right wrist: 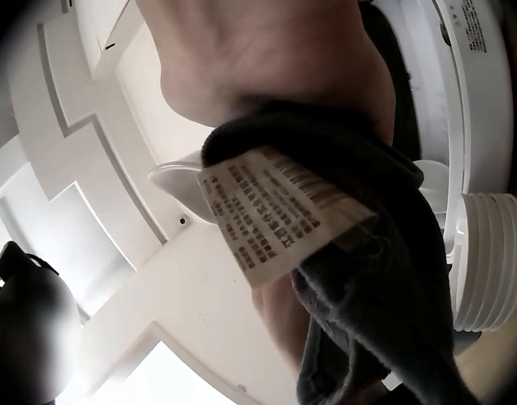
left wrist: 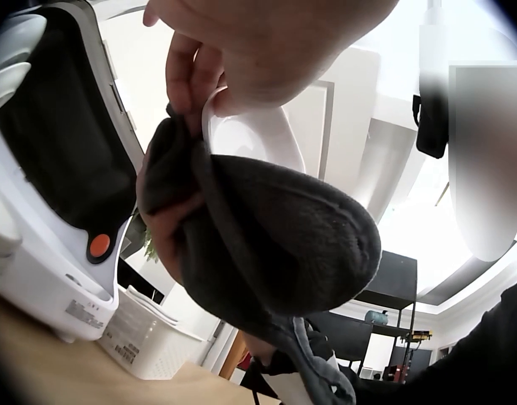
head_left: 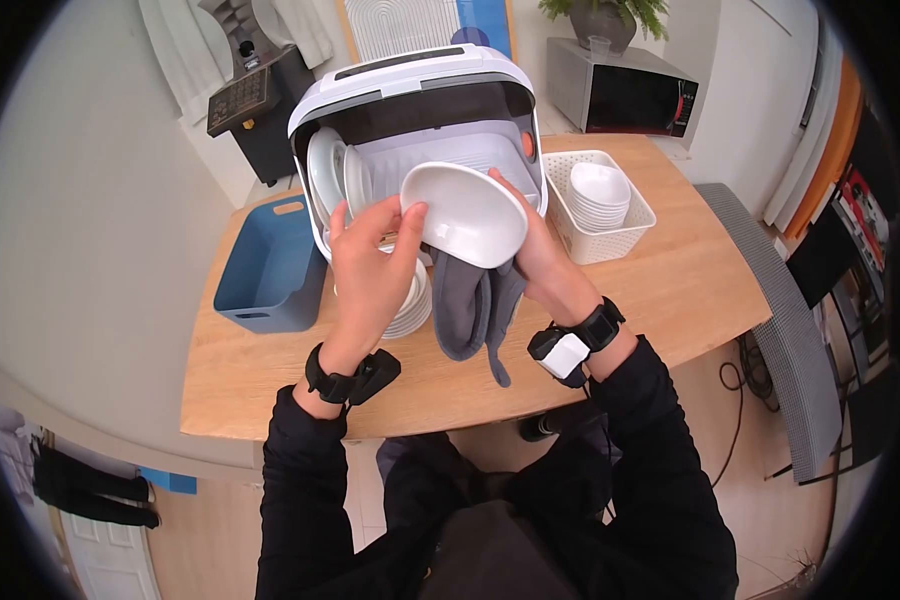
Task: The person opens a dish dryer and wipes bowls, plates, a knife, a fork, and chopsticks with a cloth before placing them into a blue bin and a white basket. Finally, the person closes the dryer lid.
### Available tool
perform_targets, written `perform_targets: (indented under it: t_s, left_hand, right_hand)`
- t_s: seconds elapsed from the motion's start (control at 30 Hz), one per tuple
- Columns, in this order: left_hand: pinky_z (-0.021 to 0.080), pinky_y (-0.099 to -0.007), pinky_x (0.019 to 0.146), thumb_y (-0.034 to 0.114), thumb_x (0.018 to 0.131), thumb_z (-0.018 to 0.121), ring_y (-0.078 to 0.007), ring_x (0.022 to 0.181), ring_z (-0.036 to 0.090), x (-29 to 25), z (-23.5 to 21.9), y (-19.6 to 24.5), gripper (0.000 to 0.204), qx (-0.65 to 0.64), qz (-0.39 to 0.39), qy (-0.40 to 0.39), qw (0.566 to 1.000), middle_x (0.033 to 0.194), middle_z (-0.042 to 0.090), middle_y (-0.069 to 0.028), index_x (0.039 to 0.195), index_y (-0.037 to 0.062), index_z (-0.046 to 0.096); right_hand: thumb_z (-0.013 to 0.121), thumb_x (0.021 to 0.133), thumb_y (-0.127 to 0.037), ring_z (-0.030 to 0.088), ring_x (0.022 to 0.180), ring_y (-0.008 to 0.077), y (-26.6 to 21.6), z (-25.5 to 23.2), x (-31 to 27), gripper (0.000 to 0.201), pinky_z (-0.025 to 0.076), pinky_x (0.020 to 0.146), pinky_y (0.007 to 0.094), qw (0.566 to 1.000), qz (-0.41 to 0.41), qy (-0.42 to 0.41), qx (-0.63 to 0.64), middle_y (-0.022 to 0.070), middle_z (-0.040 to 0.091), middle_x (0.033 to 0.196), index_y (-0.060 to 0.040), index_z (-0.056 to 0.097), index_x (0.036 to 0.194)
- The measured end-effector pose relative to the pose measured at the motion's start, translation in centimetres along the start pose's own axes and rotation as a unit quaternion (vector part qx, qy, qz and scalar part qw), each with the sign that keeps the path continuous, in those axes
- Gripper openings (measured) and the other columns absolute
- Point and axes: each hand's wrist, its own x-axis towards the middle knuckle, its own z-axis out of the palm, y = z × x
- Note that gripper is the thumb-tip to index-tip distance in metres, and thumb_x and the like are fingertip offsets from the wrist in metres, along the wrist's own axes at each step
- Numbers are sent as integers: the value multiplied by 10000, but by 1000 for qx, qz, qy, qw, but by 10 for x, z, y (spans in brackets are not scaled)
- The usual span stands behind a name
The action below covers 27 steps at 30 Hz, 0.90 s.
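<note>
A glossy white bowl (head_left: 465, 212) is held tilted above the table, its inside turned toward me. At its left rim, my left hand (head_left: 372, 270) pinches the edge between thumb and fingers. My right hand (head_left: 542, 250) grips the right side, with a grey cloth (head_left: 460, 312) bunched in it against the bowl's underside. Folds of the cloth (left wrist: 284, 228) hang below the bowl, and the right wrist view shows a printed label (right wrist: 271, 215) sewn to it. Behind the left hand is a stack of white plates (head_left: 410, 305), partly hidden.
Behind the bowl stands an open white dish cabinet (head_left: 315, 95) with white plates (head_left: 325, 170) upright at its left. A blue bin (head_left: 270, 305) sits left of it. To the right, a white basket (head_left: 625, 235) holds stacked white bowls (head_left: 600, 190). A microwave (head_left: 625, 90) stands behind.
</note>
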Motion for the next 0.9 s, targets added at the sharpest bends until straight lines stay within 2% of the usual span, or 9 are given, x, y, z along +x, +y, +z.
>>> perform_targets:
  t_s: [0.03, 0.13, 0.27, 0.43, 0.53, 0.6, 0.73, 0.83, 0.9]
  left_hand:
    - [286, -501, 1095, 190, 905, 692, -157, 675, 631, -1, 4, -2, 168, 6, 16, 3, 1000, 726, 681, -33, 937, 26, 705]
    - [277, -498, 1110, 199, 909, 693, -139, 703, 626, 1, -1, 5, 165, 52, 30, -33, 998, 714, 665, -4, 959, 42, 708]
    - [302, -529, 1082, 188, 880, 718, -153, 681, 608, 6, -2, -1, 126, 135, 112, -29, 984, 695, 643, 8, 941, 77, 713]
    - [333, -550, 1054, 170, 832, 748, -153, 704, 600, 10, 1, 1, 101, 231, 221, -22, 947, 688, 638, 24, 915, 119, 718]
    - [349, -543, 1043, 166, 819, 753, -155, 722, 603, 11, 1, 5, 105, 267, 237, -15, 934, 682, 637, 27, 912, 133, 720]
    - [357, -538, 1038, 170, 819, 754, -155, 722, 602, 13, 1, 7, 106, 280, 239, -11, 930, 673, 635, 27, 912, 135, 720]
    - [361, -530, 1032, 197, 833, 743, -169, 693, 597, 16, 4, 4, 97, 281, 234, -27, 930, 661, 636, 6, 898, 128, 724]
    - [394, -522, 994, 209, 838, 719, -204, 678, 610, 20, 11, -4, 121, 265, 172, -64, 947, 656, 635, -20, 895, 103, 712]
    - [443, -482, 916, 218, 864, 690, -237, 677, 631, 33, 20, -5, 147, 198, 77, -141, 967, 671, 654, -52, 907, 79, 712]
  right_hand:
    - [456, 1017, -459, 632, 1036, 129, 4, 3, -1, 481, 514, 895, 298, 999, -6, 50, -1, 71, 648, 1183, -72, 583, 1272]
    - [530, 986, -448, 640, 995, 123, 7, -5, 2, 448, 517, 875, 280, 998, -45, 41, -12, 50, 659, 1160, -94, 602, 1251]
    - [560, 983, -345, 637, 955, 108, -1, -20, 16, 387, 506, 832, 262, 999, -6, 0, -32, 35, 672, 1113, -76, 616, 1254]
    - [604, 962, -264, 619, 939, 118, -9, -31, 22, 309, 494, 828, 267, 949, -159, -24, -272, 44, 678, 1075, -3, 685, 1107]
    - [652, 925, -213, 628, 943, 153, -10, -26, 14, 263, 489, 850, 280, 909, -247, -17, -334, 88, 698, 1035, 10, 704, 1056]
    - [658, 916, -205, 639, 946, 171, -9, -25, 9, 262, 489, 854, 285, 874, -311, -4, -374, 107, 704, 1021, 4, 702, 1068]
    - [672, 898, -203, 656, 913, 194, -7, -42, 2, 264, 501, 830, 300, 866, -306, 43, -393, 123, 706, 1007, 3, 701, 1060]
    - [690, 880, -248, 662, 883, 219, -17, -63, -10, 297, 509, 807, 310, 869, -254, 117, -408, 121, 705, 999, -7, 702, 1053]
    - [688, 875, -289, 665, 881, 234, -28, -76, -18, 314, 510, 804, 316, 827, -276, 177, -456, 119, 703, 1002, -33, 710, 1055]
